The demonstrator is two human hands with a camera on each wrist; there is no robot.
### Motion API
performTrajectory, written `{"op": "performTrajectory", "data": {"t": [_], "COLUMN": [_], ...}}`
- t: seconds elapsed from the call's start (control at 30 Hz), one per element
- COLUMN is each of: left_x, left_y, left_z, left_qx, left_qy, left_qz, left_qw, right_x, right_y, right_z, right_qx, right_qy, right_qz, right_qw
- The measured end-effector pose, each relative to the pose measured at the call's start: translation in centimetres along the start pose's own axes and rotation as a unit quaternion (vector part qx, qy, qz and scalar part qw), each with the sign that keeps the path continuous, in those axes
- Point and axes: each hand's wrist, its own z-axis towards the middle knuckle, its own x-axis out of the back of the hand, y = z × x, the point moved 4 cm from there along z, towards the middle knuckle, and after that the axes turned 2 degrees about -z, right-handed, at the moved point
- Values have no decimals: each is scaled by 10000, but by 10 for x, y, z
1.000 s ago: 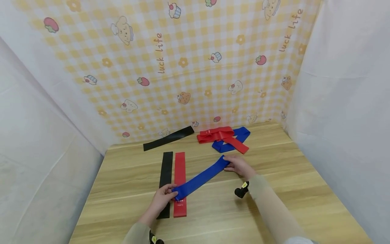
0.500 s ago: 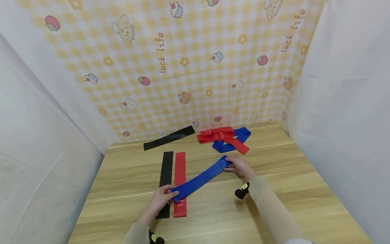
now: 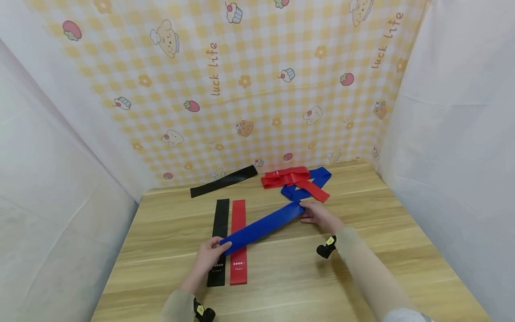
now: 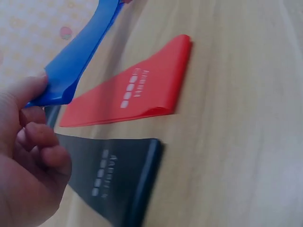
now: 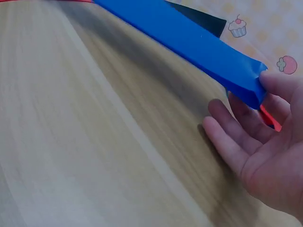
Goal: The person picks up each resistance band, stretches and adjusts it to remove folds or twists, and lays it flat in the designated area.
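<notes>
A flat blue resistance band is stretched between both hands, slanting up to the right above the table. The left hand pinches its near end between thumb and fingers. At the far end, the right hand pinches the band; in the right wrist view its other fingers spread loosely beneath. Under the blue band lie a red resistance band and, left of it, a black resistance band, side by side with white print at their near ends. The left wrist view shows both as flattened loops.
Another black band lies slanted at the back of the wooden table. To its right, a tangled red band rests over a second blue band. A checked cloth hangs behind, with white curtains at the sides.
Both hands have raised the blue band slightly and moved it away from the body. It looks straighter, and the white print on the black band is now visible.
</notes>
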Motion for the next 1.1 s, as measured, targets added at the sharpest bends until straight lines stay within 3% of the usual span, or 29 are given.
{"op": "performTrajectory", "data": {"t": [0.1,0.23,0.37,0.53,0.87,1.1], "left_x": [6,12,17,22,22,23], "left_y": [6,11,11,11,16,14], "left_z": [-1,-1,-1,-3,-2,-3], "left_qx": [-5,-104,-125,-126,-279,-336], "left_qy": [210,260,395,545,584,382], "left_qz": [-274,-642,-616,-547,-902,-1084], "left_qw": [9994,9975,9972,9969,9938,9928], "right_x": [2,1,-3,-4,-2,0], "right_y": [-6,-12,-17,-19,-22,-18], "right_z": [-2,-3,-4,-7,-10,-10], "right_qx": [32,150,196,-32,91,182], "right_qy": [136,-44,-364,-409,-500,-392], "right_qz": [-338,-597,-683,-411,233,-386], "right_qw": [9993,9981,9968,9983,9984,9983]}}
